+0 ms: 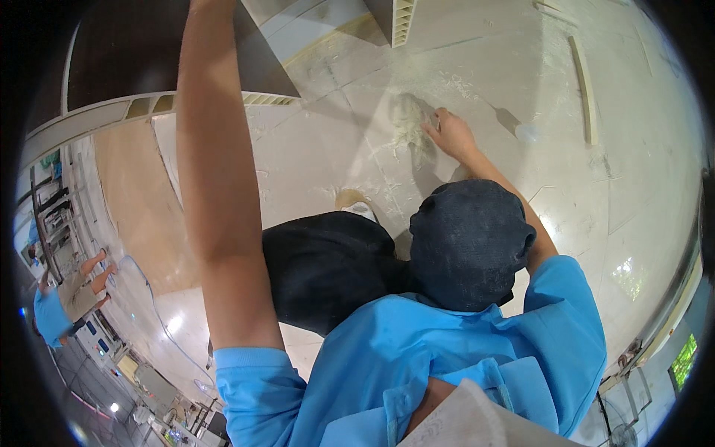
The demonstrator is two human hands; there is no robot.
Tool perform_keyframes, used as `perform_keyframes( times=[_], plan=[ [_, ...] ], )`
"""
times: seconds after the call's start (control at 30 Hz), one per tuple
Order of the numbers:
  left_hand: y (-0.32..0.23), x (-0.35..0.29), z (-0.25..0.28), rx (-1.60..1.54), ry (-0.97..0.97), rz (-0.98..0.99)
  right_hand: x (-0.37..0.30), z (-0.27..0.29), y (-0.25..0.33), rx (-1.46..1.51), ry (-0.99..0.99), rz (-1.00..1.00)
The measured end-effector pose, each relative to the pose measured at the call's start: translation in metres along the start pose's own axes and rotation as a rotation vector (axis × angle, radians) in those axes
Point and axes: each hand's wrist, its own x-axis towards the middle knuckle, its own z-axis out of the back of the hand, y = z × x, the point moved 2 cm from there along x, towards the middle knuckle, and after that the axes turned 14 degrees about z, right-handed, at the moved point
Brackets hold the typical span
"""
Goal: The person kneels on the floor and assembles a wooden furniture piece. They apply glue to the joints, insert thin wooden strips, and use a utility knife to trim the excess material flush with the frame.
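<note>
My left arm [223, 186] reaches up across the picture beside a dark panel [134, 52] with a pale, ribbed edge; the left hand is cut off at the upper border. Low over the pale tiled floor, my right hand [452, 135] has its fingers curled in beside a small heap of pale shavings [407, 127]. Whatever those fingers hold, if anything, I cannot make out. My knees in dark trousers [473, 238] are bent, and part of one shoe [359, 208] shows between them and the shavings.
A second dark panel [381, 16] with a ribbed edge stands at the top. Toward the right lies a long pale strip [585, 89]. A tan board [141, 205] and a thin blue hose [153, 302] lie on the left. Another person in a blue shirt [52, 316] is at the far left.
</note>
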Motion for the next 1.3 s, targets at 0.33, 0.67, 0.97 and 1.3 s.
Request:
perform_keyframes(
  times=[0.33,0.67,0.97,1.3],
  plan=[
    [0.006,-0.009,-0.015,0.049,-0.056,0.088,0.037,-0.061,0.024,-0.005,-0.013,0.110],
    [0.009,-0.007,0.001,0.060,-0.028,0.187,0.046,-0.064,0.018,0.094,-0.175,0.310],
    [0.000,-0.007,-0.003,0.028,-0.039,0.190,0.064,0.183,0.157,0.778,-0.918,0.598],
    [-0.004,-0.011,0.009,0.005,-0.065,0.207,0.076,0.323,0.262,0.184,-1.508,1.127]
  ],
)
